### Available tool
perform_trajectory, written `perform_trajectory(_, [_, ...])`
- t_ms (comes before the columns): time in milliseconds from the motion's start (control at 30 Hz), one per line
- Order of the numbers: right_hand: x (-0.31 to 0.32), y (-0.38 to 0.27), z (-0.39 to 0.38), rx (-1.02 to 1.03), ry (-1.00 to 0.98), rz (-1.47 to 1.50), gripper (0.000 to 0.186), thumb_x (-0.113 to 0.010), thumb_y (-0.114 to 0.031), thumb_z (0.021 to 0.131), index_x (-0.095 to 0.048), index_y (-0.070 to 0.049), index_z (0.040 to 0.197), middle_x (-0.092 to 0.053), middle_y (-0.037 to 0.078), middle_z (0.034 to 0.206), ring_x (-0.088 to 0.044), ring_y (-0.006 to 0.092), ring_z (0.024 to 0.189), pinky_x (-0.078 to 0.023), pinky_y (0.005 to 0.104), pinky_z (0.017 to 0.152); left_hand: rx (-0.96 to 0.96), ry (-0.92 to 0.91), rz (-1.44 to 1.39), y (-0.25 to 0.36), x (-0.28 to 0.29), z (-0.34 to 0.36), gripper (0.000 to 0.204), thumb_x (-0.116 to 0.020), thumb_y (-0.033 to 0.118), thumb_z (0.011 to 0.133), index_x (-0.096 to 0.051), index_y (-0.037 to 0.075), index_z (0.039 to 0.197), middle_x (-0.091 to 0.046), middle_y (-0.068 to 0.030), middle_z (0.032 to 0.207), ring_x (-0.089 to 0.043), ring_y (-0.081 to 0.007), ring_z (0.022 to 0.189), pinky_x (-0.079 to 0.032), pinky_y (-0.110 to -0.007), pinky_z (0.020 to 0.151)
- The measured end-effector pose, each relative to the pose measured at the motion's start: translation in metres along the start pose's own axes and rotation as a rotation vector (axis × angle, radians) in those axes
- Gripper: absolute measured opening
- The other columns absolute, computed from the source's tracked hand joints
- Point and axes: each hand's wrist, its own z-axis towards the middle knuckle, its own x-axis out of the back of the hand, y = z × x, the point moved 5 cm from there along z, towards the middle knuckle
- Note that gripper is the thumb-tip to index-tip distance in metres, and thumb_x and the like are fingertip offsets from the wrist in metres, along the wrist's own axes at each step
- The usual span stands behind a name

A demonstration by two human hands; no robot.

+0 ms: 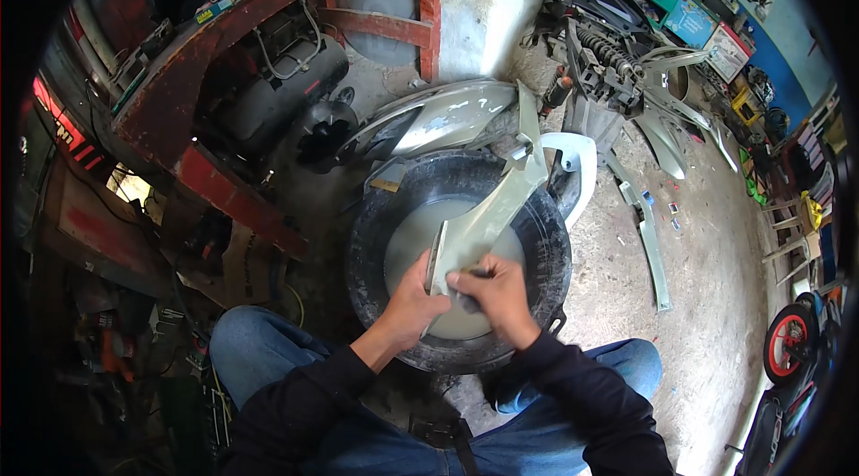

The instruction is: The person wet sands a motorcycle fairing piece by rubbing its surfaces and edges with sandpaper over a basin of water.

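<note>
My left hand [413, 306] grips the lower end of a long, pale silver-green plastic panel [490, 199], which rises diagonally over a black tub [367, 270] of cloudy grey water. My right hand [497, 297] is closed around a small dark pad [469, 297], held against the panel's lower part just right of my left hand; the pad is partly hidden by my fingers. The panel's upper end reaches beyond the tub's back rim, beside a white curved part [577, 181].
Silver body panels [456, 114] lie behind the tub. A red-brown frame [242, 208] and a compressor tank [304, 73] stand at left. A long narrow strip [653, 261] lies on the concrete floor [707, 333] at right; a small motorbike [792, 342] stands at the far right.
</note>
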Motion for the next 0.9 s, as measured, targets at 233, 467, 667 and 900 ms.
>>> perform_trajectory(233, [0.000, 0.000, 0.004, 0.027, 0.006, 0.057, 0.023, -0.081, -0.005, 0.082, -0.060, -0.004, 0.074, -0.069, 0.010, 0.072, -0.063, 0.0109, 0.057, -0.050, 0.0261, 0.047, -0.022, -0.008, -0.005, 0.000, 0.001, -0.002, 0.075, -0.053, -0.014, 0.071, -0.044, 0.003, 0.144, -0.061, -0.0055, 0.122, -0.060, -0.0143, 0.112, -0.050, -0.030, 0.094])
perform_trajectory(467, [0.007, -0.002, 0.009, 0.019, -0.034, 0.048, 0.022, -0.082, -0.008, 0.081, -0.062, -0.003, 0.074, -0.068, 0.007, 0.070, -0.062, 0.0101, 0.057, -0.049, 0.0259, 0.048, -0.011, -0.041, 0.001, 0.006, -0.004, 0.001, 0.073, -0.053, -0.014, 0.071, -0.045, 0.002, 0.141, -0.061, -0.0048, 0.121, -0.060, -0.0132, 0.110, -0.050, -0.028, 0.092])
perform_trajectory(667, [0.012, 0.001, 0.016, 0.128, 0.057, 0.016, 0.018, -0.081, -0.005, 0.083, -0.065, -0.002, 0.076, -0.068, 0.005, 0.070, -0.059, 0.0071, 0.057, -0.047, 0.0242, 0.051, 0.014, -0.017, 0.003, 0.002, 0.001, 0.004, 0.077, -0.051, -0.016, 0.068, -0.046, 0.003, 0.142, -0.063, -0.0045, 0.122, -0.062, -0.0139, 0.111, -0.050, -0.030, 0.094])
perform_trajectory(900, [0.037, -0.024, 0.036, 0.265, 0.065, -0.096, 0.017, -0.080, -0.004, 0.083, -0.064, -0.002, 0.090, -0.068, 0.002, 0.076, -0.060, 0.0061, 0.066, -0.048, 0.0231, 0.058, 0.013, -0.016, 0.000, 0.005, 0.007, 0.004, 0.079, -0.053, -0.013, 0.070, -0.042, 0.001, 0.146, -0.061, -0.0059, 0.125, -0.061, -0.0152, 0.112, -0.049, -0.029, 0.095])
